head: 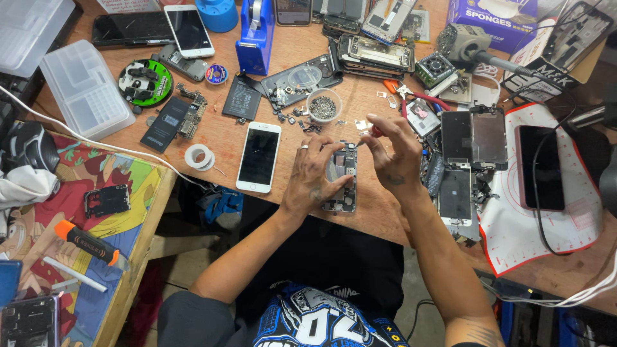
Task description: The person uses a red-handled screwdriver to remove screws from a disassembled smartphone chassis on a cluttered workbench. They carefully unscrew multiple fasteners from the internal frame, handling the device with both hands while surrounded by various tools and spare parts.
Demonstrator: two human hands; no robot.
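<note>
We steady the opened phone (342, 180) by its edges, left hand (313, 177) clamped on it, right hand (392, 151) pinching a small tool (367, 138) — light, stiff, fragile inside.

phone repair workshop | opened phones (376, 54) | screw cup (324, 106) | wooden bench (218, 138)

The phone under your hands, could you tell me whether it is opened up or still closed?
Opened up: the phone lies with its inner boards bare; the left hand steadies it and the right hand works above it.
</note>
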